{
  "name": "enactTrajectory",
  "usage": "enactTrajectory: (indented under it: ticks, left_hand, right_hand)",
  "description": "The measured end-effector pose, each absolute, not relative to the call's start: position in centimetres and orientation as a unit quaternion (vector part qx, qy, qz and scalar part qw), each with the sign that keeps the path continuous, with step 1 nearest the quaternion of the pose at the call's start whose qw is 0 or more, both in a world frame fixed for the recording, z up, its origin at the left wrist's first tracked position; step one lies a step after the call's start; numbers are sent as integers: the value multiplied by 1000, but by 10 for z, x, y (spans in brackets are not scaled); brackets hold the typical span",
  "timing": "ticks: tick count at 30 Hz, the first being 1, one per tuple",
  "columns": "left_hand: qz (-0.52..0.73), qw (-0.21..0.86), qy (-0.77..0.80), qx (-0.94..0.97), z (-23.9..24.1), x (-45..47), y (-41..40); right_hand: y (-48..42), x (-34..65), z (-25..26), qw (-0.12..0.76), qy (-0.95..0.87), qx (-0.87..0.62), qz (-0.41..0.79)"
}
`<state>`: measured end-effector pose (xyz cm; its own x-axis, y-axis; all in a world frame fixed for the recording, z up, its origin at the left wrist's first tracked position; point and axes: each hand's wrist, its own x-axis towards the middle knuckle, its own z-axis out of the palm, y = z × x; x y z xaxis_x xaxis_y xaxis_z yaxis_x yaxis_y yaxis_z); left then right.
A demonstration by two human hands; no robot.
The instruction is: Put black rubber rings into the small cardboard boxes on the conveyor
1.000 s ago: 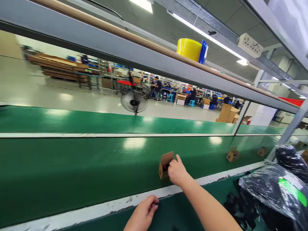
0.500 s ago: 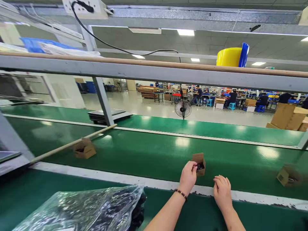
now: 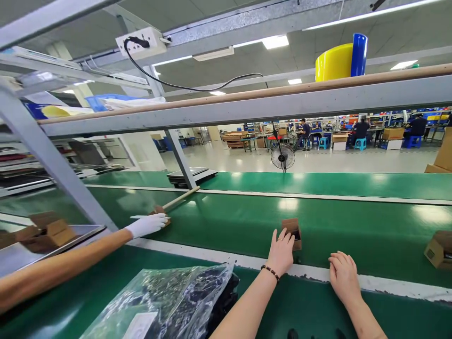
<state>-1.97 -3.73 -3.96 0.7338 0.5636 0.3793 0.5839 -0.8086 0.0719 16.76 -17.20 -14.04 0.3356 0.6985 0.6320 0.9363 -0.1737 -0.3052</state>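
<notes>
My left hand [image 3: 281,252], with a dark beaded bracelet at its wrist, is at a small open cardboard box [image 3: 290,225] on the green conveyor belt. Its fingers are spread over the near side of the box, and dark contents show partly behind them. To the right, my right hand [image 3: 344,273] hovers or rests near the belt's pale edge, which of these I cannot tell. Its fingers are loosely stretched and nothing shows in them. A clear plastic bag [image 3: 176,294] of dark parts lies left of my left forearm.
A co-worker's white-gloved hand [image 3: 148,225] reaches onto another small box by a wooden stick [image 3: 181,197]. One more open box [image 3: 438,252] is at the right. Boxes stand on a scale-like tray [image 3: 88,235] at left. A metal shelf beam [image 3: 247,106] crosses above the belt.
My left fingers have gone from pinched in the box to spread over it. A co-worker's gloved hand has come in from the left onto the far-left box. The view has swung left.
</notes>
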Motion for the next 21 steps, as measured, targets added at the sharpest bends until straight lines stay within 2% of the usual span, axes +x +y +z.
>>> enactTrajectory:
  ticks: [7,12,21]
  left_hand:
    - [-119,56,-342,-930,-24,-24,-12]
    - [-136,66,-396,-906,-15,-38,-15]
    - [-71,8,-496,-865,-61,-59,-30]
  right_hand:
    - [-174,164,-136,341,-546,-745,-176]
    - [-175,161,-133,352,-540,-744,-175]
    - [-172,168,-150,383,-563,-707,-189]
